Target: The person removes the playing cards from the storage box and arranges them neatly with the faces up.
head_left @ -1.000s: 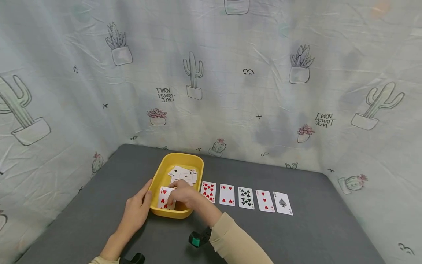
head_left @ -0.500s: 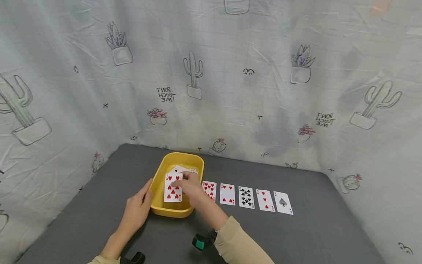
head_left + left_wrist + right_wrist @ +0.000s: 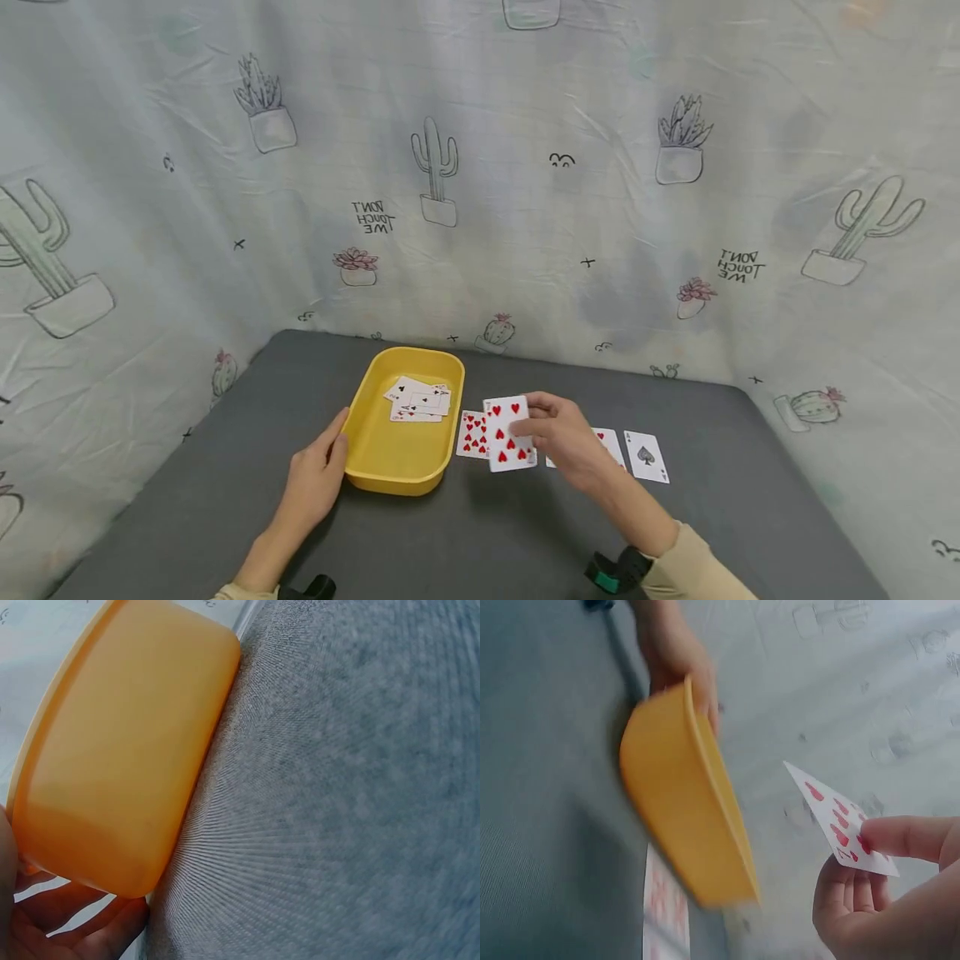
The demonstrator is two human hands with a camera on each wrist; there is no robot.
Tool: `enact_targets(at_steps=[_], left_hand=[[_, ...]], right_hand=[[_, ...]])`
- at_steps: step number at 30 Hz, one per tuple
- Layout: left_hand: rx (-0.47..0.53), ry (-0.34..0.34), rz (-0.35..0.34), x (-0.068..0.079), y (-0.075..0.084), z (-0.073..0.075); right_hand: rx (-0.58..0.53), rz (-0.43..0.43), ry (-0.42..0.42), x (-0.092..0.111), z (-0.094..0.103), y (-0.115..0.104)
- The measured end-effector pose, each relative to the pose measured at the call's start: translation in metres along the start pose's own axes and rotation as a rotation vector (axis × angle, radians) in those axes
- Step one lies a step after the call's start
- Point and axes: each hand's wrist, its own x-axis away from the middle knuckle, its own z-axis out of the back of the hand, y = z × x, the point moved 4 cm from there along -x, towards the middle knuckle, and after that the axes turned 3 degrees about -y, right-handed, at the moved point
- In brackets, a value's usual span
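In my right hand (image 3: 558,433) I pinch a playing card, the seven of hearts (image 3: 501,446), between thumb and fingers. It is raised over the row of cards, partly covering them. The right wrist view shows the thumb on the card's face (image 3: 840,821) and the fingers curled behind it. My left hand (image 3: 317,471) rests against the outer left side of a yellow plastic tub (image 3: 393,479), its fingers lying along the wall. Inside the tub, toward the back, several overlapping cards (image 3: 423,402) lie face up.
On the grey table (image 3: 450,550), a row of face-up cards runs right from the tub. The nine or ten of hearts (image 3: 471,436) is at its left end and the ace of spades (image 3: 646,456) at its right end. A patterned curtain (image 3: 510,208) hangs behind.
My right hand has lifted the seven of hearts out of the tub and carried it right, above the row of cards. The left hand has stayed at the tub's side.
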Motion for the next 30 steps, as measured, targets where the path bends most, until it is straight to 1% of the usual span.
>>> enact_targets(at_steps=[2, 5, 8, 10, 13, 17, 19, 22, 26, 28, 30], left_hand=[[0.002, 0.001, 0.005, 0.001, 0.0, 0.0], [-0.004, -0.005, 0.009, 0.001, -0.001, -0.001], [0.001, -0.006, 0.008, 0.0, -0.002, -0.002], [0.003, -0.001, 0.004, 0.0, -0.003, -0.002], [0.007, 0.001, 0.002, -0.001, -0.004, -0.002], [0.005, -0.003, 0.001, -0.002, -0.004, 0.0], [0.003, -0.011, 0.006, -0.002, -0.004, 0.001], [0.007, -0.025, 0.01, -0.002, -0.003, 0.002], [0.009, -0.029, 0.01, -0.001, -0.004, 0.003], [0.006, -0.032, 0.009, -0.001, -0.004, 0.004], [0.003, -0.034, 0.011, 0.0, -0.004, 0.004]], right_hand=[[0.009, -0.012, 0.043, 0.015, 0.029, 0.003], [0.068, -0.033, 0.165, 0.031, 0.077, 0.017], [0.099, -0.07, 0.252, 0.049, 0.119, 0.022], [0.098, -0.088, 0.289, 0.058, 0.143, 0.022], [0.115, -0.1, 0.322, 0.067, 0.175, 0.02], [0.176, -0.12, 0.36, 0.073, 0.211, 0.022], [0.203, -0.142, 0.37, 0.074, 0.228, 0.027], [0.216, -0.177, 0.384, 0.075, 0.252, 0.035], [0.21, -0.191, 0.355, 0.076, 0.274, 0.044], [0.229, -0.196, 0.338, 0.077, 0.282, 0.05], [0.271, -0.206, 0.325, 0.078, 0.288, 0.055]])
